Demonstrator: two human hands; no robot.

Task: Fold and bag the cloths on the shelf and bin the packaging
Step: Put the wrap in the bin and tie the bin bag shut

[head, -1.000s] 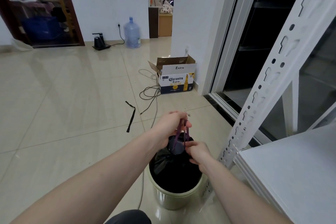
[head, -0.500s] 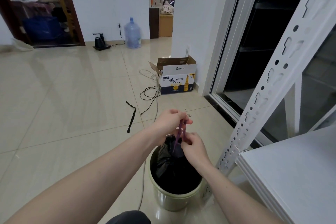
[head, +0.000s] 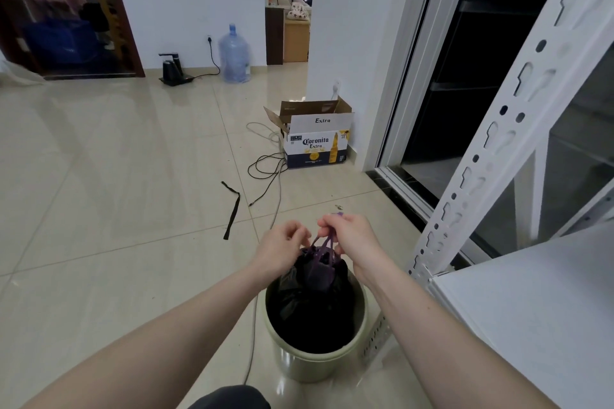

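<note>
Purple drawstrings (head: 324, 244) (on black bag (head: 312, 295)) pinched by both hands: left (head: 280, 251), right (head: 354, 239)

Bare forearms (head: 186, 319), sleeveless; dark trouser knee (head: 229, 398).

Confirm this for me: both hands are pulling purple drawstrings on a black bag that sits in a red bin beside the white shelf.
Not quite. The head view shows the bin is pale green, not red. The rest holds: the left hand and right hand pull the purple drawstrings of the black bag beside the white shelf.
</note>
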